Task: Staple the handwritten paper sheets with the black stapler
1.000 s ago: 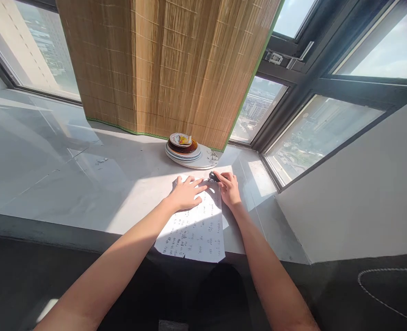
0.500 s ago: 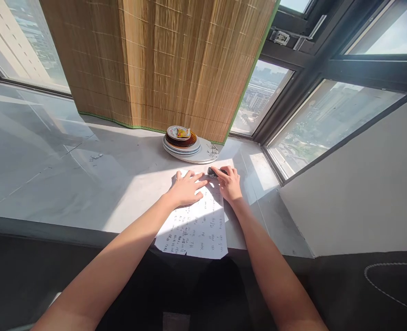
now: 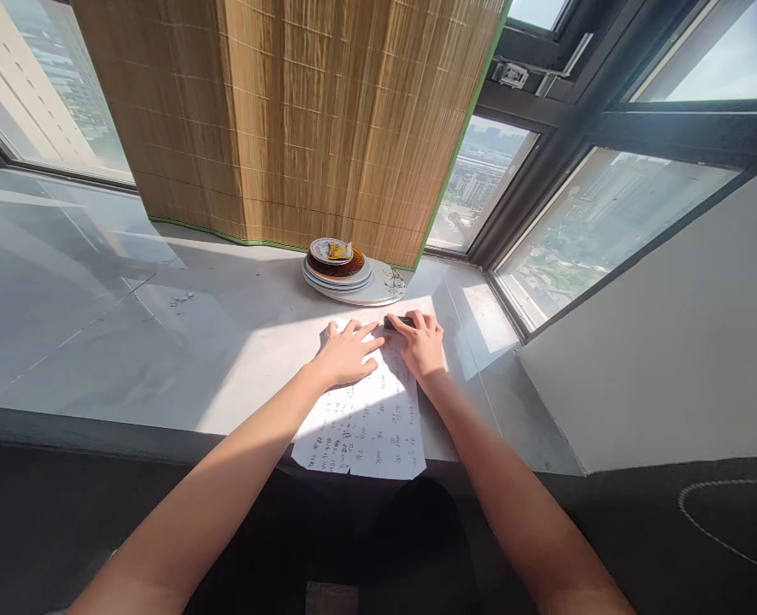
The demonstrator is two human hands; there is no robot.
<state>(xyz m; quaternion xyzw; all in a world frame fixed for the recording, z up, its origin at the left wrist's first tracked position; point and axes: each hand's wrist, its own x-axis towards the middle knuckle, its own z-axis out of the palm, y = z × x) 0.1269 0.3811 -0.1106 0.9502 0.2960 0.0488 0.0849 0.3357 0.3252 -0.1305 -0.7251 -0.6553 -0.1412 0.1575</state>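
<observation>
A white sheet of paper (image 3: 369, 423) covered in handwriting lies on the sill, its near end reaching over the front edge. My left hand (image 3: 348, 352) rests flat on the upper left of the sheet with its fingers spread. At the sheet's far right corner my right hand (image 3: 422, 343) is closed on a small black object (image 3: 399, 323), its fingers over the top. The object looks like a stapler, though the hand covers much of it. The fingers of both hands are close together but apart.
Beyond the hands, stacked plates (image 3: 337, 278) carry a small yellow packet (image 3: 339, 251). A bamboo blind (image 3: 302, 120) hangs behind them. Small scraps (image 3: 183, 298) lie on the marble sill (image 3: 161, 359) to the left. Dark-framed windows and a white wall (image 3: 666, 342) stand at the right.
My right hand has flattened slightly over the black object, which now sits lower and more level. My left hand stays in place on the paper. The view has shifted slightly.
</observation>
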